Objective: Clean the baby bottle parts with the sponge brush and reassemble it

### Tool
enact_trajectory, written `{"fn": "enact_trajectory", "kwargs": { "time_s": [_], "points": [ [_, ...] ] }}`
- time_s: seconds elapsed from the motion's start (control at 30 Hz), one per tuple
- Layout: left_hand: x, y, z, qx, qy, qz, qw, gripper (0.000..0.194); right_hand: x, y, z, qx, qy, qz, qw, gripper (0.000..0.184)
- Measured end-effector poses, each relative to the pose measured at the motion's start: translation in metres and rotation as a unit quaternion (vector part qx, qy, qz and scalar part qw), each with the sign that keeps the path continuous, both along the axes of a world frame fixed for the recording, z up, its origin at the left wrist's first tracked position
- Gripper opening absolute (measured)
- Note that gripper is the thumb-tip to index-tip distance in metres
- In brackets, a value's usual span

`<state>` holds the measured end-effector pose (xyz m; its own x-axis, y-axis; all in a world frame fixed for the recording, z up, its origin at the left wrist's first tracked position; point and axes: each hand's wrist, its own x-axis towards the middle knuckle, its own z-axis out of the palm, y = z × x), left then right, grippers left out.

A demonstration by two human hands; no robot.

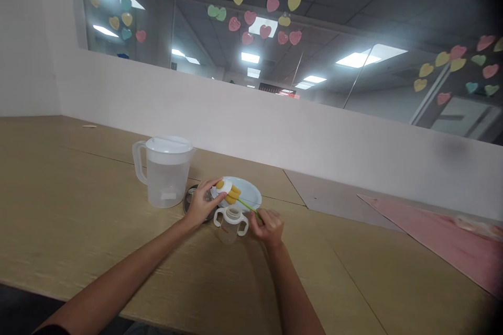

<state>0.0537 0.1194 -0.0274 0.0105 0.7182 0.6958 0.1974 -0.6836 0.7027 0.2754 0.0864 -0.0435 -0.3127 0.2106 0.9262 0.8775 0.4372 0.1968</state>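
My left hand (202, 201) pinches a small white piece with a yellow tip (223, 186), held against the yellow sponge head of a bottle brush (232, 194). My right hand (268, 226) is closed on the brush's thin green handle (247, 205). Below and between the hands stands a clear baby bottle with two white handles (231, 224), its mouth uncovered. Behind the brush sits a pale blue bowl (251, 192).
A clear plastic pitcher with a white lid (165, 171) stands left of the hands, holding water. A round metal lid or dish (190, 200) lies partly under my left hand. A pink mat (440, 241) lies at the right on the wooden table (78, 209). A white partition wall (275, 131) runs behind.
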Motion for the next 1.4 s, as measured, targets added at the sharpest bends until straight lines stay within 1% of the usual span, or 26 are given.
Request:
{"fn": "enact_trajectory", "kwargs": {
  "time_s": [0.13,0.3,0.4,0.53,0.6,0.67,0.77,0.83,0.97,1.07,1.13,1.3,1.4],
  "points": [
    [0.001,-0.001,-0.001,0.044,0.024,0.041,0.998,0.041,0.000,0.000,0.000,0.002,0.003,-0.003,1.000,0.032],
    [0.001,-0.003,-0.004,0.066,0.039,0.083,0.994,0.040,-0.001,0.000,0.001,0.009,-0.002,-0.014,1.000,0.034],
    [0.002,-0.001,-0.007,0.060,0.025,0.099,0.993,0.041,-0.003,0.001,0.003,0.015,-0.012,-0.025,1.000,0.034],
    [-0.001,0.006,-0.013,0.026,-0.032,0.110,0.993,0.043,-0.005,0.003,0.005,0.023,-0.022,-0.050,0.998,0.034],
    [-0.005,0.011,-0.016,0.020,-0.053,0.130,0.990,0.044,-0.005,0.004,0.006,0.028,-0.007,-0.073,0.997,0.033],
    [-0.010,0.016,-0.020,0.028,-0.049,0.146,0.988,0.043,-0.004,0.006,0.005,0.037,0.030,-0.102,0.994,0.032],
    [-0.016,0.023,-0.027,0.033,0.001,0.160,0.987,0.042,0.001,0.010,0.002,0.048,0.091,-0.141,0.985,0.033],
    [-0.020,0.026,-0.033,0.027,0.046,0.166,0.985,0.042,0.003,0.012,-0.002,0.047,0.107,-0.154,0.981,0.034],
    [-0.027,0.030,-0.045,0.010,0.125,0.160,0.979,0.044,0.005,0.017,-0.011,0.025,0.087,-0.152,0.984,0.035],
    [-0.031,0.031,-0.051,-0.010,0.183,0.148,0.972,0.044,0.005,0.019,-0.015,0.019,0.077,-0.149,0.986,0.034],
    [-0.032,0.031,-0.054,-0.022,0.211,0.148,0.966,0.043,0.006,0.019,-0.016,0.018,0.081,-0.150,0.985,0.033],
    [-0.033,0.033,-0.056,-0.038,0.264,0.176,0.948,0.037,0.005,0.018,-0.016,0.019,0.075,-0.151,0.985,0.036],
    [-0.031,0.031,-0.054,-0.057,0.300,0.165,0.938,0.034,0.005,0.018,-0.016,0.016,0.066,-0.143,0.987,0.037]
  ]
}}
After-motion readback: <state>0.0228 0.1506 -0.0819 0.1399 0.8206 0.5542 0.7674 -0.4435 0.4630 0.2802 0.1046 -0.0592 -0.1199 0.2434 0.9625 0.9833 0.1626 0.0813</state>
